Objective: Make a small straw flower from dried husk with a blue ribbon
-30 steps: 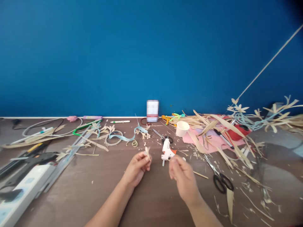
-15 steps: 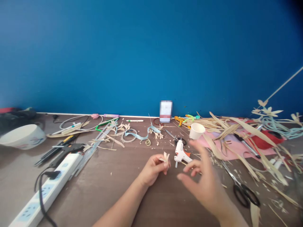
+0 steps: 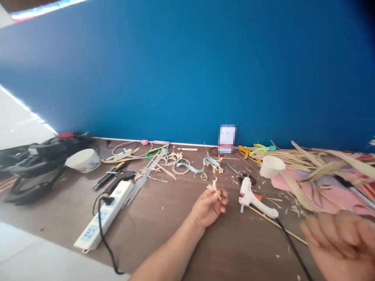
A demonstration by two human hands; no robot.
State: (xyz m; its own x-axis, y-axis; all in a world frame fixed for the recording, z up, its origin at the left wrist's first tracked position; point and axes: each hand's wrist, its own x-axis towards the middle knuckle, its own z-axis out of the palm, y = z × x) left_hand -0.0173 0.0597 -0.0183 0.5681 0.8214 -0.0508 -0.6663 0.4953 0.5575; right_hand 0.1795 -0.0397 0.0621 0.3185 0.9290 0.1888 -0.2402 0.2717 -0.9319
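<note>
Left hand (image 3: 209, 207): grip narrow, pinching the pale flower (image 3: 214, 187) just above the table (image 3: 164, 238). Right hand (image 3: 340, 240): blurred, lower right, curled – cannot tell whether its grip holds anything. Glue gun (image 3: 249, 196) lies between the hands, cup (image 3: 272, 168) behind it; power strip (image 3: 108, 212) at left.

1 white bowl (image 3: 83, 166), left | 1 power strip (image 3: 107, 216), plug (image 3: 108, 200) inserted | 1 marker (image 3: 187, 149) near blue wall (image 3: 164, 78)

Left on table (image 3: 152, 222), power strip (image 3: 109, 214) | behind it, bowl (image 3: 83, 162) | right, glue gun (image 3: 249, 197) before scissors (image 3: 238, 173) | farther right, cup (image 3: 272, 167)
</note>
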